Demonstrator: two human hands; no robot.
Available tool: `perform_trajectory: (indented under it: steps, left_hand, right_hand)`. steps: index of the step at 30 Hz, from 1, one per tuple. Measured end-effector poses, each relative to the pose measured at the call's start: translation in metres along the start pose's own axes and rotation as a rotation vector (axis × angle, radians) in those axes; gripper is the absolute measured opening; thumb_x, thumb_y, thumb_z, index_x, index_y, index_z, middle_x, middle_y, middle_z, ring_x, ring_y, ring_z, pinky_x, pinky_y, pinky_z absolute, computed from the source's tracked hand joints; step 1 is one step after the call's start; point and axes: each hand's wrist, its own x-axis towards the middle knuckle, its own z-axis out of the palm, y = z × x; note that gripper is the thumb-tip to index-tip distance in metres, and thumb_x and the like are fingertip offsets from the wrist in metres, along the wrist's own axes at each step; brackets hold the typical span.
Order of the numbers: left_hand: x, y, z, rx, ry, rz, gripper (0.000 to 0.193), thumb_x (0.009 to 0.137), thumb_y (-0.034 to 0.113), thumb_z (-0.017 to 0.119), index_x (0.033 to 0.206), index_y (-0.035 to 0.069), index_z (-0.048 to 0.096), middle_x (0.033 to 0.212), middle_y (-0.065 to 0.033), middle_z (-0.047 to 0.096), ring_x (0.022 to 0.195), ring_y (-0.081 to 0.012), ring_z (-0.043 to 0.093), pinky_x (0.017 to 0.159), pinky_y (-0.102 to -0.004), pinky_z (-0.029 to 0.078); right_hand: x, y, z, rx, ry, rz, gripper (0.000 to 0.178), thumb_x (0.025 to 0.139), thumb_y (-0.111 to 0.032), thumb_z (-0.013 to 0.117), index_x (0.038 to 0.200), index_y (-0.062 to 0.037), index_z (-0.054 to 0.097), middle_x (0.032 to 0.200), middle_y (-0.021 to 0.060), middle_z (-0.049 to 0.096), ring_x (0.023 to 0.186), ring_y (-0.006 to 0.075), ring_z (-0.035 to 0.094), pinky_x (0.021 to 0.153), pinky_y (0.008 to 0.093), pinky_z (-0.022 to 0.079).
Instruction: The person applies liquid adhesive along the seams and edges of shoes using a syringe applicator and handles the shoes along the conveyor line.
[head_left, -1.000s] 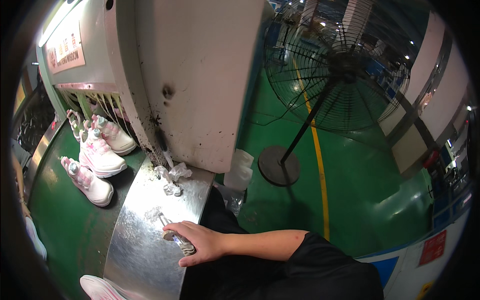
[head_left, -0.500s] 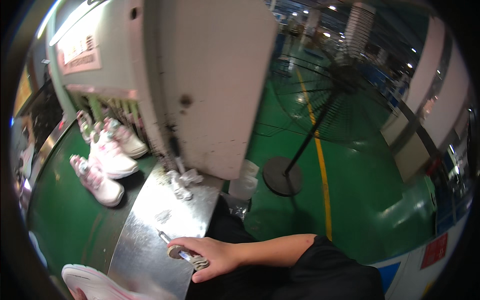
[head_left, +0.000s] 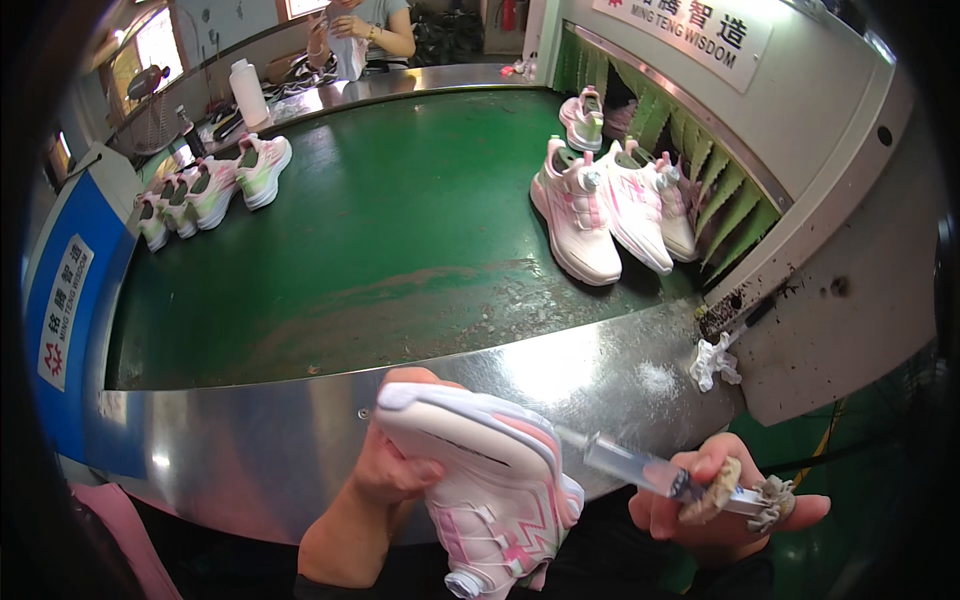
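The shoe (head_left: pixel 500 470) has neared the syringe (head_left: pixel 632 464) — nozzle (head_left: pixel 574 437) blurred, contact unclear.

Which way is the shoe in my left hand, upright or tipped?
Tipped, not upright: the shoe in the left hand has its sole toward the picture's top and its dial toward the bottom.

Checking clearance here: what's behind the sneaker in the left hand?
Behind the sneaker, the metal ledge shows past its sole. Covered: the ledge directly behind it and part of the left hand.
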Motion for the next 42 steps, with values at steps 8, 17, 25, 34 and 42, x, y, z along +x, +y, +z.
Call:
perform_trajectory:
  steps: [8,17,25,34,42]
  left_hand:
    - [0.002,0.000,-0.016,0.060,-0.284,0.091,0.071,0.064,0.009,0.082,0.122,0.006,0.039,0.109,-0.0282,0.057,0.106,-0.0387,0.060,0.089,-0.0479,0.051]
    - [-0.005,0.008,-0.003,0.055,-0.254,0.102,0.070,0.061,0.002,0.084,0.120,0.005,0.046,0.113,-0.0182,0.058,0.106,-0.0262,0.059,0.089,-0.0398,0.050]
    - [-0.009,0.011,-0.002,0.063,-0.250,0.080,0.069,0.060,0.001,0.082,0.118,0.005,0.046,0.114,-0.0180,0.058,0.107,-0.0259,0.058,0.090,-0.0395,0.049]
    - [-0.007,0.013,-0.006,0.262,-0.250,0.118,0.070,0.066,0.016,0.083,0.118,0.008,0.038,0.107,-0.0248,0.058,0.101,-0.0371,0.062,0.086,-0.0468,0.054]
    - [-0.008,0.009,-0.016,0.220,-0.193,0.121,0.073,0.066,0.017,0.083,0.121,0.006,0.038,0.106,-0.0243,0.059,0.099,-0.0356,0.063,0.083,-0.0445,0.055]
  right_hand:
    - [0.021,0.010,0.017,-0.134,0.136,0.134,0.089,0.076,-0.080,0.047,0.121,-0.0034,0.049,0.092,0.0291,0.062,0.084,0.0350,0.057,0.076,0.0449,0.040]
    - [0.028,0.017,0.024,-0.140,0.106,0.153,0.089,0.076,-0.080,0.045,0.120,-0.0030,0.049,0.091,0.0289,0.062,0.080,0.0343,0.056,0.071,0.0455,0.039]
    - [0.033,0.018,0.030,-0.180,0.119,0.152,0.087,0.078,-0.077,0.048,0.120,-0.0012,0.049,0.094,0.0275,0.062,0.084,0.0345,0.058,0.070,0.0452,0.039]
    - [0.035,0.017,0.032,-0.246,0.086,0.130,0.083,0.080,-0.073,0.051,0.121,-0.0009,0.049,0.099,0.0221,0.062,0.091,0.0326,0.060,0.073,0.0443,0.040]
    - [0.035,0.024,0.025,-0.217,0.076,0.118,0.081,0.080,-0.071,0.053,0.121,-0.0012,0.049,0.101,0.0212,0.062,0.094,0.0314,0.058,0.073,0.0408,0.040]
